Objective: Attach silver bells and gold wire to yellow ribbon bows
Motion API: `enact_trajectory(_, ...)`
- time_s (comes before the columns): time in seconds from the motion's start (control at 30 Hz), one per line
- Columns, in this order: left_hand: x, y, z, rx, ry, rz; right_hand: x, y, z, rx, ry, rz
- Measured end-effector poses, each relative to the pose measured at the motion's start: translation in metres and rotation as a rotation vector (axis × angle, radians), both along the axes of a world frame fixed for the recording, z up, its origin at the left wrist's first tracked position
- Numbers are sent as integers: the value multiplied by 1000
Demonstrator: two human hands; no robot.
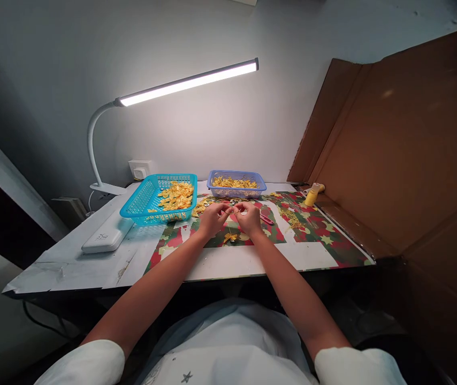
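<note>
My left hand (212,219) and my right hand (249,219) meet over the middle of the table, fingertips pinched close together. Between them runs a thin gold cord (233,211), curved like a small loop. Just below the hands is a small gold ribbon bow (230,237); a fine line seems to run up from it to the fingers, though I cannot tell for certain that they are joined. Loose gold pieces (201,207) lie beside my left hand. A pink-handled tool (266,220) rests right of my right hand, its far end hidden.
A turquoise basket (132,206) holds gold bows; a purple basket (236,193) behind the hands holds gold pieces. Gold strands (292,218) and a yellow bottle (312,195) are at right. A white power bank (108,233), a lit lamp (188,84) and cardboard (393,149) flank the table.
</note>
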State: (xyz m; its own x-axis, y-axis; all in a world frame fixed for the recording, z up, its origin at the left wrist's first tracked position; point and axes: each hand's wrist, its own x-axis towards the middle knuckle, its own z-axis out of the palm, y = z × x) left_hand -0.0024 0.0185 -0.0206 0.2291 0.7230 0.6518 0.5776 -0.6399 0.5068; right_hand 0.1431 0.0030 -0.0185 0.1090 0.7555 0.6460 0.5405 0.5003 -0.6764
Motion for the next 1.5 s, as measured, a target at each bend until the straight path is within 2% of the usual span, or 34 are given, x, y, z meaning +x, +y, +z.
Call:
enact_trajectory(0.5,0,-3,6,-14,-12,36,0,-4,3,-39,-61,-9)
enact_trajectory(0.77,1,-3,8,-94,2,34,2,-4,5,-90,-57,14)
enact_trajectory(0.9,-4,-2,14,-211,54,7,4,0,2,-157,-28,30)
enact_trajectory(1.13,-29,-14,22,-621,274,-158,8,6,-5,-255,12,11)
enact_trajectory(1.37,-9,-24,20,-692,285,-208,6,6,-4,-307,63,-19)
enact_trajectory(1.5,-7,-23,21,-769,224,-209,7,4,-1,-345,101,15)
